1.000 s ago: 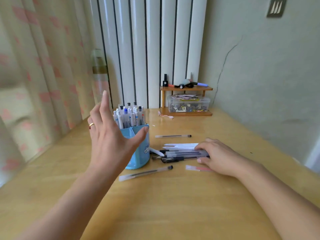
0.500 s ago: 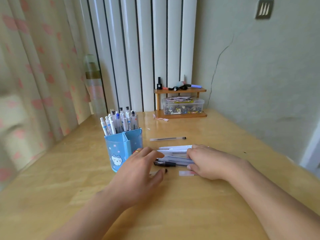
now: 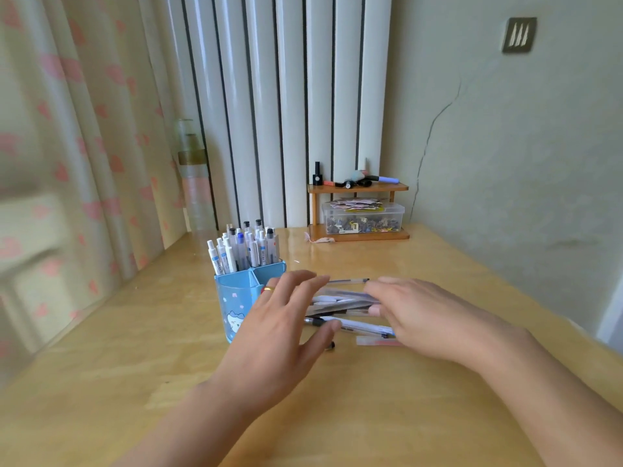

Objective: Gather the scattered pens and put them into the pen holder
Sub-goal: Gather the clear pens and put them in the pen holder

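Note:
A blue pen holder (image 3: 236,298) with a cat picture stands left of centre on the wooden desk (image 3: 337,416), with several pens (image 3: 242,251) upright in its rear compartments. My right hand (image 3: 428,318) pinches a blurred bundle of loose pens (image 3: 344,296) between thumb and fingers. Fingers spread, my left hand (image 3: 279,328) hovers over the bundle's left ends, right beside the holder. A black-tipped pen (image 3: 354,325) and a clear pink pen (image 3: 374,341) lie under the bundle. A thin clear pen (image 3: 350,281) lies just behind it. My left hand hides all but the dark tip (image 3: 332,345) of one more pen.
A small wooden shelf (image 3: 357,188) with a clear box (image 3: 364,219) of small items stands at the desk's back edge against the radiator. A glass bottle (image 3: 195,183) stands behind the holder. A curtain hangs at left, a wall runs along the right.
My left hand dropped from in front of the holder to the pens' left ends. My right hand went from lying on the pile to pinching a bundle. The camera shifted slightly.

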